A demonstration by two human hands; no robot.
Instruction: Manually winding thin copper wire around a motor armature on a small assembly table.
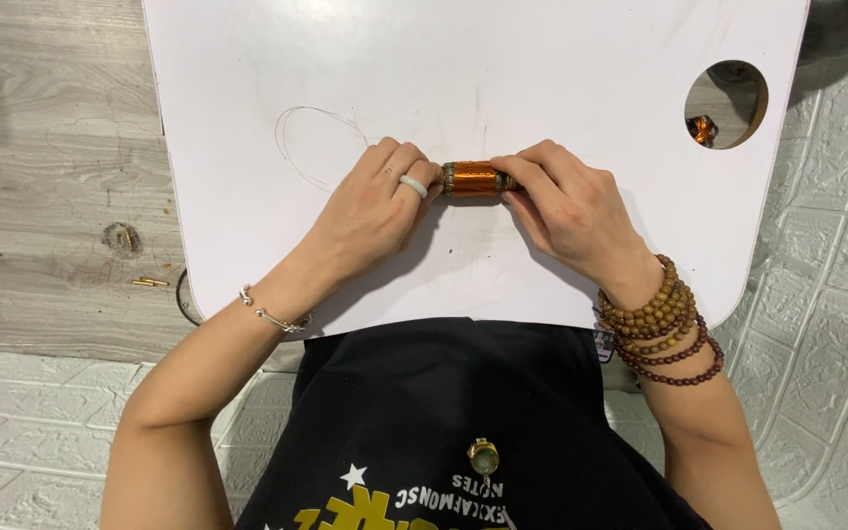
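Lying crosswise in front of the person, a small copper-wound coil (474, 180) has its long axis running left to right, parallel to the near edge of the white bench (247, 79). It sits near the middle of the bench, low against the surface, held between the two hands. The coil is a short cylinder, its body wrapped in shiny orange-copper winding that catches the light in bands, with darker, greenish-grey collars at each end.

The left hand (375, 211) closes its fingertips on the coil's left end; a pale ring sits on one finger and a thin silver bracelet (272, 314) circles that wrist. The right hand (571, 211) pinches the right end, thumb and forefinger curled tightly over it so that end is mostly hidden. Several strands of brown wooden beads (660, 329) wrap the right wrist.

A very thin wire loop (296, 147) lies on the bench to the left of the left hand, curving back toward the fingers; whether it joins the coil cannot be told. At the bench's far right corner is a round hole (728, 103), and through it a second small copper-coloured piece (704, 130) shows below.
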